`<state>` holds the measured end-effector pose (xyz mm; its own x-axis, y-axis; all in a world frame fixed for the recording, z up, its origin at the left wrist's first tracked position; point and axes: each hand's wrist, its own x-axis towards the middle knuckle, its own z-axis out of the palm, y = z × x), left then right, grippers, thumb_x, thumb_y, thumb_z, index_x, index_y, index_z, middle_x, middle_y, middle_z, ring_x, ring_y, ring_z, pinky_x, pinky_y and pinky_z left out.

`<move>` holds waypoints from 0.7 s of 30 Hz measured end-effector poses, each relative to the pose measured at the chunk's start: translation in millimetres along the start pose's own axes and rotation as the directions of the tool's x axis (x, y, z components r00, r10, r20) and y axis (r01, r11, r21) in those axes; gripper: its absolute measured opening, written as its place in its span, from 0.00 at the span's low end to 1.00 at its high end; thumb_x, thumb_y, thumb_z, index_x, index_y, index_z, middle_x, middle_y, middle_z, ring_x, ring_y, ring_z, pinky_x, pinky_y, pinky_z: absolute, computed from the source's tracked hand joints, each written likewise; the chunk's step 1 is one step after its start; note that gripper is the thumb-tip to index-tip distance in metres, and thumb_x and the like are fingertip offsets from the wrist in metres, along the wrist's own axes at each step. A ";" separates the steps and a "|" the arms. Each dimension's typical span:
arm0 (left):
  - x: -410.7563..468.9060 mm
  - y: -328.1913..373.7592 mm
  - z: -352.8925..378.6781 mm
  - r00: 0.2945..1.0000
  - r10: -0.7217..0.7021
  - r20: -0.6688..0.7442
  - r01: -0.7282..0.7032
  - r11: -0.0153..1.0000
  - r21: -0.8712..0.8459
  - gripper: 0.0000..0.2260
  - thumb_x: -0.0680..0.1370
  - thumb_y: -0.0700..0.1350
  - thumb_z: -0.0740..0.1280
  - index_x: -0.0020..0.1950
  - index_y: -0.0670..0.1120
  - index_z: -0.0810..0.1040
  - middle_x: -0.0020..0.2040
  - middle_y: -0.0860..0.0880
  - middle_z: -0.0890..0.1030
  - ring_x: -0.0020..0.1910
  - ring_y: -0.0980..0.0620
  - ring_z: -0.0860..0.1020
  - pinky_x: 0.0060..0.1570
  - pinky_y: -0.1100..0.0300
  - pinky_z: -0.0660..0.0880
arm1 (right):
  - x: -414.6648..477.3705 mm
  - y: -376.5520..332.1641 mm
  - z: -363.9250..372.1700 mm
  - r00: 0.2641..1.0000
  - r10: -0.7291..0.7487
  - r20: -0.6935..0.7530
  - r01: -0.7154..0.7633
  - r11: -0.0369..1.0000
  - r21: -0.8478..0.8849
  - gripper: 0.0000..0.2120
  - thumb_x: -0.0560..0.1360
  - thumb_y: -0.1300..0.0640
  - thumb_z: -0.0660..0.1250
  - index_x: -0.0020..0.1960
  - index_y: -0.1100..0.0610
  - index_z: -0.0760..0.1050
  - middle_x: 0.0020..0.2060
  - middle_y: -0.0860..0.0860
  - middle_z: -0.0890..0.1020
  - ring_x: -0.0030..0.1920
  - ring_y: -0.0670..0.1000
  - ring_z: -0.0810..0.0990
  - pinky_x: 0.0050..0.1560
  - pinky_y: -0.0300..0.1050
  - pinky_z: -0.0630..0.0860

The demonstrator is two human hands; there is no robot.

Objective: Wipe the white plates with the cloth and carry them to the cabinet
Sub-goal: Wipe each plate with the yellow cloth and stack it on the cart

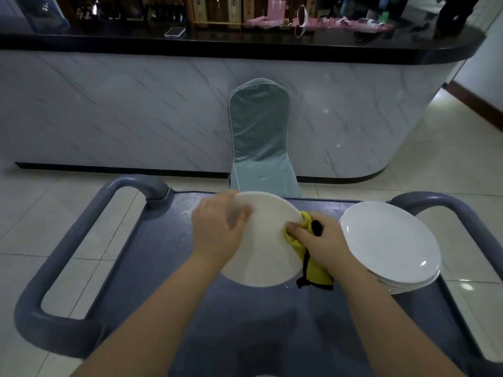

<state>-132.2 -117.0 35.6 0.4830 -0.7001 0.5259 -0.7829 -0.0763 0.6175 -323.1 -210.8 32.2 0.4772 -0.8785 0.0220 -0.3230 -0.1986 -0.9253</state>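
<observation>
A white plate is held tilted above the grey cart top. My left hand grips its left rim, thumb lying over the plate's face. My right hand grips a yellow cloth with black trim and presses it against the plate's right edge. A stack of several white plates sits on the cart just right of my right hand.
The cart has grey loop handles on the left and right. Beyond it stands a chair in a teal cover against a marble-fronted bar counter. A phone lies on the dark countertop. Tiled floor surrounds the cart.
</observation>
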 end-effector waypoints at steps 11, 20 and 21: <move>54.9 22.5 -15.7 0.968 -0.205 -0.146 0.139 0.918 -0.371 0.06 0.74 0.51 0.69 0.37 0.54 0.78 0.33 0.60 0.78 0.35 0.61 0.75 0.37 0.63 0.71 | 21.4 -45.6 -22.8 0.955 -0.267 -0.128 0.266 0.964 -0.026 0.08 0.70 0.46 0.74 0.43 0.48 0.80 0.37 0.45 0.82 0.39 0.44 0.79 0.39 0.34 0.75; 31.8 24.6 4.8 0.862 0.460 0.212 -0.482 0.874 0.062 0.10 0.76 0.48 0.70 0.45 0.42 0.80 0.40 0.45 0.80 0.39 0.43 0.76 0.37 0.53 0.71 | 13.5 -23.8 -6.1 0.953 -0.293 0.076 0.302 0.897 -0.323 0.08 0.71 0.54 0.74 0.38 0.54 0.77 0.33 0.46 0.78 0.37 0.49 0.75 0.40 0.48 0.72; 38.7 32.1 3.6 0.800 0.544 0.255 -0.573 0.818 0.053 0.08 0.76 0.45 0.70 0.42 0.41 0.79 0.37 0.45 0.80 0.36 0.43 0.76 0.33 0.53 0.71 | 17.4 -33.6 -7.0 0.916 -0.382 0.125 0.399 0.829 -0.393 0.10 0.71 0.56 0.74 0.36 0.57 0.76 0.32 0.48 0.76 0.36 0.51 0.74 0.39 0.51 0.72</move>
<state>-140.1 -149.1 73.7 -0.1389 -0.7822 0.6074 -0.9379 0.3007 0.1727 -309.7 -222.5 66.4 0.6622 -0.6746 0.3261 -0.3984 -0.6856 -0.6093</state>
